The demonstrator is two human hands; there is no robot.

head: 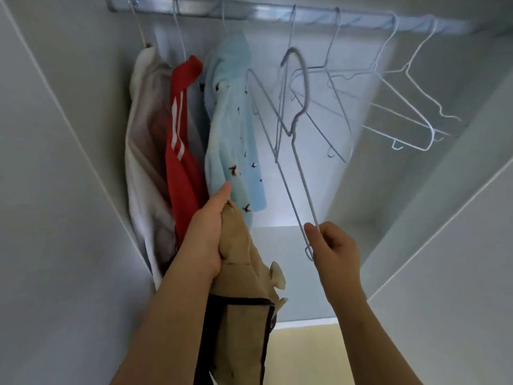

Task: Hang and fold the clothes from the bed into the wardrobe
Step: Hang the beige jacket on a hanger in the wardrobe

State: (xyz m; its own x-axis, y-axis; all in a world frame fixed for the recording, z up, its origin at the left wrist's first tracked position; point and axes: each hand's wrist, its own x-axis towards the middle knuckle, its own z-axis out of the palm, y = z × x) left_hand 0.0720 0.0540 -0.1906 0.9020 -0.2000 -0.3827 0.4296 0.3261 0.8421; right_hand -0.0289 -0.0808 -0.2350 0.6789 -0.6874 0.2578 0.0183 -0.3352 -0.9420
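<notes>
Pinching wire hanger [298,162] by its low corner in right hand [336,245], long axis rising up-left from those fingers [326,230]; clutching beige garment [244,273] in left hand [206,234], just left.

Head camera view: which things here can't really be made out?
- Head view, tan garment: its lower part is cut off by the bottom edge and its top is bunched in the left hand, so its type is unclear.
- Head view, white garment: its right side is hidden behind the red garment.
- Head view, wire hanger: the corner pinched by the right hand is partly covered by fingers.
- Head view, bed: outside the frame.
</notes>
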